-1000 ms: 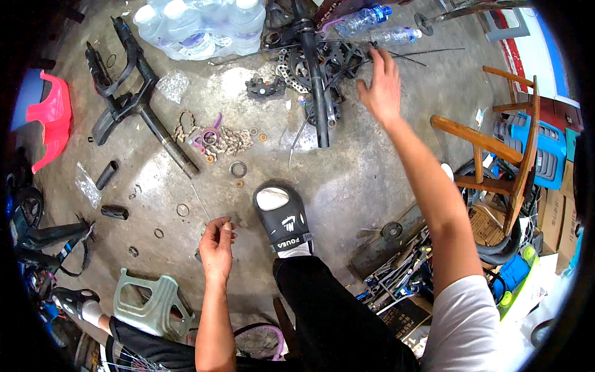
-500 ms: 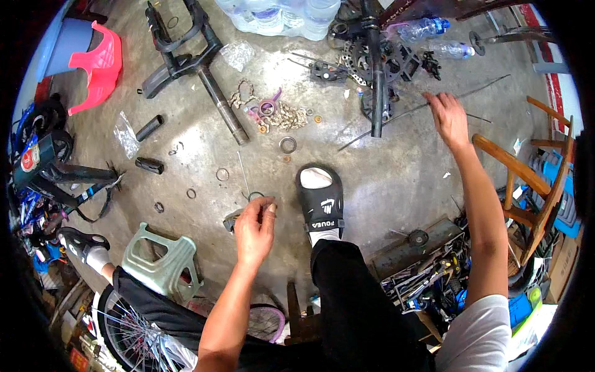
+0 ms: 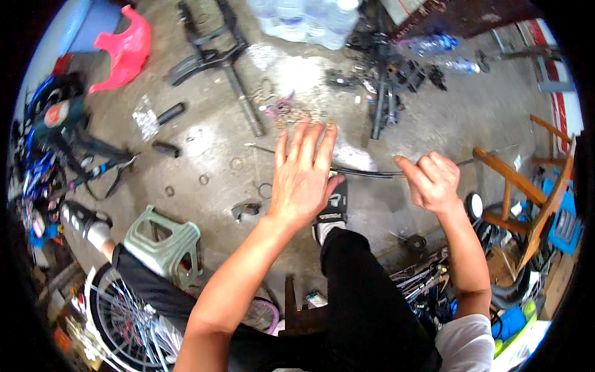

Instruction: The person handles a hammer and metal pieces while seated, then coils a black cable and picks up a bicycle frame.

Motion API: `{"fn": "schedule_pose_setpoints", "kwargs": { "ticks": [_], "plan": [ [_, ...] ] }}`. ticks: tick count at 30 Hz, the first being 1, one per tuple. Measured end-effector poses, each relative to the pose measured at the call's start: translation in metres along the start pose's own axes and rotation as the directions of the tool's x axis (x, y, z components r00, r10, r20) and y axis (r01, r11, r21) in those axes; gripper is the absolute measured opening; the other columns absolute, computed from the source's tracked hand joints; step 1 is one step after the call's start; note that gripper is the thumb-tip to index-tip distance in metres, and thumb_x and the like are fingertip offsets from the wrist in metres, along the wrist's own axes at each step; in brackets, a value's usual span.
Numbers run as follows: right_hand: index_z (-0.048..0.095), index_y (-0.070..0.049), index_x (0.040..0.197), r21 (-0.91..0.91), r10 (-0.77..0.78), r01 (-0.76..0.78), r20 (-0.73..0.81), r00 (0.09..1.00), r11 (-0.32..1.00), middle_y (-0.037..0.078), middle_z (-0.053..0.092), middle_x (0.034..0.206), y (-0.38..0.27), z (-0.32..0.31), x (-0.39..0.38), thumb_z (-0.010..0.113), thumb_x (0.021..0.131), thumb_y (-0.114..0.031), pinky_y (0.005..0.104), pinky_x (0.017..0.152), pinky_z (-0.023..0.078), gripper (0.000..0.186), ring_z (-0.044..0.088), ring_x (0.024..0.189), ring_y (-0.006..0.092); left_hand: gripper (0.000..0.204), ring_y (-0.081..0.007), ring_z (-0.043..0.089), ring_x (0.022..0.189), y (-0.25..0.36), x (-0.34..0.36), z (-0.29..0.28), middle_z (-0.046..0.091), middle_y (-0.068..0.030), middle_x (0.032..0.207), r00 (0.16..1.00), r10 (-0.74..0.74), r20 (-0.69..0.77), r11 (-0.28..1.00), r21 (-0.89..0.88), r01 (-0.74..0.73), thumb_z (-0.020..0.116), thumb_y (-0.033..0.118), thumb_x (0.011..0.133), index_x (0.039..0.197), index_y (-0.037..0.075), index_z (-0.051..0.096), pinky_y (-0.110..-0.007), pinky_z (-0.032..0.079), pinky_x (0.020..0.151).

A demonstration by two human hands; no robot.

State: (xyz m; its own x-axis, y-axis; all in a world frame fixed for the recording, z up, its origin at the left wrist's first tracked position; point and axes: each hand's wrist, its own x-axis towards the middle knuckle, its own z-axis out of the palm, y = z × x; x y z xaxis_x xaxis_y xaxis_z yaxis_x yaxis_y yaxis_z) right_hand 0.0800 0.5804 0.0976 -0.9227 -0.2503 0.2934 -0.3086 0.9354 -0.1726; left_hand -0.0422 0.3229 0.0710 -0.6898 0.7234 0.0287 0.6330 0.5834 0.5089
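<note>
A thin black bicycle cable (image 3: 369, 174) runs across in front of me, above my right sandal (image 3: 335, 204). My right hand (image 3: 434, 181) is closed around it, thumb pointing left, and a thin end sticks out on the far right. My left hand (image 3: 302, 177) is open, fingers stretched out and spread, back upward. It covers part of the cable, so whether the palm touches it is hidden. Beside my left wrist, a small dark metal part (image 3: 246, 212) lies on the floor near a thin ring (image 3: 265, 190).
A black bicycle fork (image 3: 243, 102), a chain heap (image 3: 304, 113) and wrapped water bottles (image 3: 310, 22) lie ahead. A green stool (image 3: 186, 232) and a spoked wheel (image 3: 121, 322) stand left. On the right are a wooden chair (image 3: 517, 180) and a tool pile (image 3: 421, 279).
My right hand came nearer and closed on the cable, lifting it off the floor. My left hand moved forward and right, and its fingers spread from a pinch.
</note>
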Motion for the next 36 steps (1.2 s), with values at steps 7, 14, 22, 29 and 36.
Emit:
{"fn": "schedule_pose_setpoints", "kwargs": {
  "ticks": [7,14,22,29,36],
  "plan": [
    [0.071,-0.007,0.110,0.232,0.084,-0.085,0.013,0.996,0.969,0.010,0.054,0.074,-0.031,-0.063,0.071,0.068,0.074,0.002,0.0414,0.059,0.047,0.037,0.057,0.067,0.0311,0.024,-0.0209,0.065,0.083,-0.044,-0.055,-0.063,0.069,-0.0058,0.091,0.967,-0.098,0.234,0.822,-0.529,0.211,0.072,0.023,0.095,0.109,0.003,0.068,-0.037,0.051,0.078],
    [0.072,-0.004,0.114,0.528,0.000,-0.143,0.262,0.965,0.837,0.015,0.074,0.104,-0.069,-0.140,0.137,0.074,0.090,-0.013,0.0391,0.076,0.056,0.025,0.071,0.088,0.0326,0.019,-0.0038,0.046,0.068,-0.030,-0.145,-0.209,0.053,0.0073,0.073,0.898,-0.332,0.288,0.598,-0.672,0.437,0.065,0.023,0.103,0.104,0.007,0.075,-0.024,0.038,0.060],
    [0.070,-0.007,0.111,0.407,-0.200,0.089,0.238,0.951,0.909,0.018,0.070,0.097,-0.154,-0.211,0.173,0.068,0.097,-0.024,0.0423,0.077,0.054,0.022,0.069,0.090,0.0373,0.036,-0.0048,0.038,0.062,0.034,-0.218,-0.292,0.042,0.0079,0.070,0.948,-0.306,0.083,0.753,-0.588,0.295,0.055,0.032,0.109,0.125,0.004,0.072,-0.025,0.033,0.055],
    [0.069,-0.011,0.111,0.364,-0.162,0.088,0.179,0.970,0.927,0.016,0.072,0.099,-0.170,-0.224,0.179,0.072,0.094,-0.032,0.0419,0.079,0.054,0.027,0.070,0.093,0.0359,0.044,-0.0025,0.031,0.062,0.042,-0.286,-0.328,0.037,0.0081,0.071,0.884,-0.270,0.382,0.281,-0.847,0.452,0.054,0.036,0.109,0.127,-0.002,0.064,-0.021,0.025,0.052],
    [0.069,-0.011,0.104,0.255,-0.162,0.175,-0.072,0.984,0.951,0.011,0.066,0.090,-0.166,-0.175,0.156,0.071,0.095,-0.027,0.0425,0.074,0.053,0.019,0.067,0.088,0.0341,0.045,-0.0052,0.033,0.051,0.052,-0.347,-0.342,0.038,0.0054,0.067,0.868,-0.236,0.437,0.087,-0.880,0.467,0.050,0.033,0.110,0.142,0.001,0.054,-0.024,0.035,0.047]
  ]
}}
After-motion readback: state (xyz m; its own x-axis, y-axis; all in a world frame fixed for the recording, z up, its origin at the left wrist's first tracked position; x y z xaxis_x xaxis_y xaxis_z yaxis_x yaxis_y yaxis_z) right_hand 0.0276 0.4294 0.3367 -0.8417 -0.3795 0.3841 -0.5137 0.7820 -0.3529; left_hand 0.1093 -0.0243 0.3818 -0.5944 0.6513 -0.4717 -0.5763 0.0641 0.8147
